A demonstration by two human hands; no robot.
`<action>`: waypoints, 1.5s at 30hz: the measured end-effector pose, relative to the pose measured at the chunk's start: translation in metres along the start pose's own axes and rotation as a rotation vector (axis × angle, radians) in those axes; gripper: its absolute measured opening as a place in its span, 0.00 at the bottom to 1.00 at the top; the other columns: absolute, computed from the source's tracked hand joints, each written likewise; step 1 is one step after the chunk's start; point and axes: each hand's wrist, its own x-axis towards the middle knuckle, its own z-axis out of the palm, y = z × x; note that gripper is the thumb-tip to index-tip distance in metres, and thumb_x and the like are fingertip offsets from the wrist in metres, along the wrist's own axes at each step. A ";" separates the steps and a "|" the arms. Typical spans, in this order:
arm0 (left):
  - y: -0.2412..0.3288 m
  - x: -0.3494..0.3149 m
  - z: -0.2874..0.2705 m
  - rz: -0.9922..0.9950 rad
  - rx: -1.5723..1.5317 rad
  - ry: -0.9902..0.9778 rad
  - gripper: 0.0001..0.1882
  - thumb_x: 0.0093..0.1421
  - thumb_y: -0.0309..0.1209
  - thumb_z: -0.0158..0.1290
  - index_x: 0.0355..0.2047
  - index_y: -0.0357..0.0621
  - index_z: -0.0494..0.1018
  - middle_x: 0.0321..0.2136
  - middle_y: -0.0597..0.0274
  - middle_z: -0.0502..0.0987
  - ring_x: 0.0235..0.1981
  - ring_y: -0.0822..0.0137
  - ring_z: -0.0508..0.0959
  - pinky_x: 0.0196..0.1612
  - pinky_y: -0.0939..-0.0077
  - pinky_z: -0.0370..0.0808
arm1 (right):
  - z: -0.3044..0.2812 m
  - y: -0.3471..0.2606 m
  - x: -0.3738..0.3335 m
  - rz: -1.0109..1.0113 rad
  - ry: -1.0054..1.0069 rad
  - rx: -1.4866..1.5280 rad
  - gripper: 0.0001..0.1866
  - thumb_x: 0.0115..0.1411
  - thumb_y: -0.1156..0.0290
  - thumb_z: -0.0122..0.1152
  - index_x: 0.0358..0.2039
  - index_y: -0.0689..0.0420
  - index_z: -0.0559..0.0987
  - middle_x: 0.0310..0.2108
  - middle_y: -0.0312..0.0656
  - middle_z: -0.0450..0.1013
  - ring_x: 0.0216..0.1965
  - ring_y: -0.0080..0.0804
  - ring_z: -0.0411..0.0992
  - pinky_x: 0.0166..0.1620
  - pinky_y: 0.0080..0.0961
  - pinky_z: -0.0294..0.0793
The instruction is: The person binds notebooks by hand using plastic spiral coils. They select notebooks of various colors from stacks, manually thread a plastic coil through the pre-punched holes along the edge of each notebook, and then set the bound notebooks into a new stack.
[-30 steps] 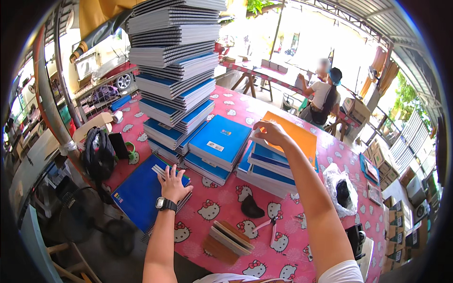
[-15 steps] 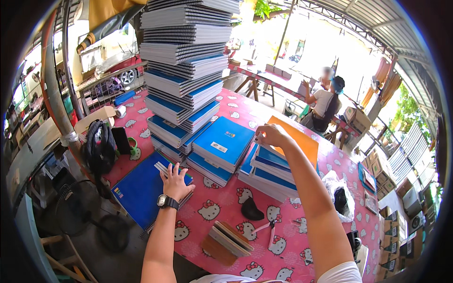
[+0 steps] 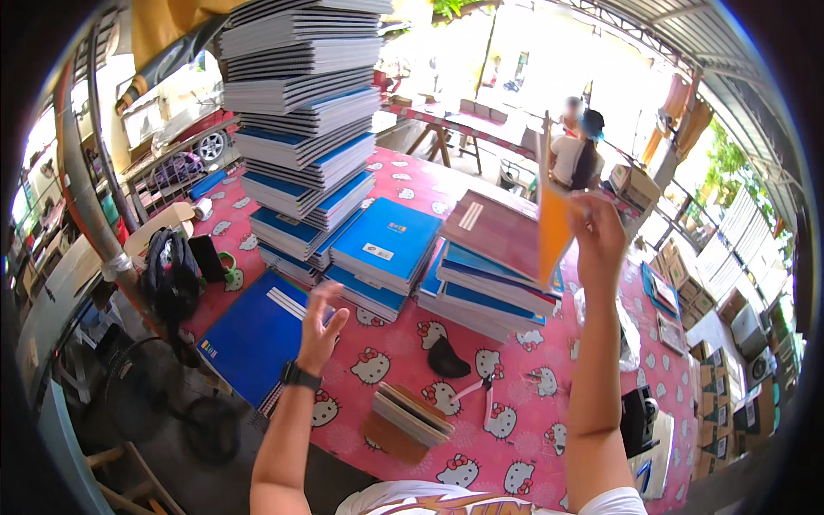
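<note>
Right hand (image 3: pixel 598 230) gripping thin flat orange-covered notebook (image 3: pixel 554 233), near-upright, at right side of blue-covered notebook stack (image 3: pixel 485 298) topped by maroon-covered notebook (image 3: pixel 499 230). Left hand (image 3: pixel 320 336) open, fingers spread, by right edge of dark-blue wire-bound notebook (image 3: pixel 253 336), near left on pink cat-print tablecloth (image 3: pixel 378 396); contact unclear. Tall spiral-notebook tower (image 3: pixel 300 94) far left.

A low rectangular stack of blue paper notebooks (image 3: pixel 384 243) sits on a pink patterned table cover (image 3: pixel 532 433). Left of the low stack and farther back stands a tall column of white-paged, wire-bound notebooks (image 3: pixel 296 129); just right of it, a rectangular pile of blue and white paper notebooks (image 3: pixel 481 302), with a flat maroon notebook (image 3: pixel 498 230) on top. To its front left lies a flat dark-blue wire-bound notebook (image 3: pixel 253 339); to its front right, a curved black object (image 3: pixel 447 357).
</note>
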 end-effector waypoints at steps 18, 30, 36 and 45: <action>0.097 -0.082 -0.064 -0.416 -0.882 -0.302 0.13 0.54 0.22 0.56 0.40 0.35 0.71 0.35 0.63 0.76 0.37 0.73 0.75 0.42 0.80 0.71 | -0.038 -0.027 -0.248 0.489 -0.256 -0.169 0.36 0.41 0.72 0.73 0.53 0.58 0.68 0.53 0.45 0.67 0.55 0.39 0.64 0.53 0.35 0.65; 0.116 -0.017 -0.049 0.114 -1.033 -0.633 0.08 0.53 0.19 0.57 0.34 0.36 0.72 0.33 0.60 0.74 0.37 0.72 0.75 0.40 0.78 0.73 | -0.047 -0.014 -0.314 0.389 -0.489 -0.044 0.12 0.45 0.79 0.65 0.34 0.58 0.79 0.28 0.41 0.75 0.28 0.32 0.73 0.34 0.24 0.73; 0.110 -0.022 -0.045 -0.001 -1.098 -0.622 0.10 0.51 0.16 0.57 0.33 0.37 0.71 0.32 0.58 0.76 0.37 0.67 0.77 0.41 0.74 0.75 | -0.051 -0.039 -0.308 0.224 -0.424 -0.131 0.12 0.43 0.79 0.64 0.31 0.61 0.79 0.24 0.42 0.75 0.23 0.35 0.72 0.27 0.26 0.72; 0.105 -0.027 -0.032 -0.181 -1.164 -0.623 0.12 0.54 0.18 0.55 0.39 0.39 0.69 0.37 0.63 0.74 0.40 0.73 0.74 0.43 0.76 0.73 | -0.047 -0.042 -0.331 0.350 -0.544 -0.146 0.15 0.45 0.75 0.63 0.37 0.59 0.78 0.28 0.43 0.75 0.26 0.39 0.73 0.28 0.29 0.73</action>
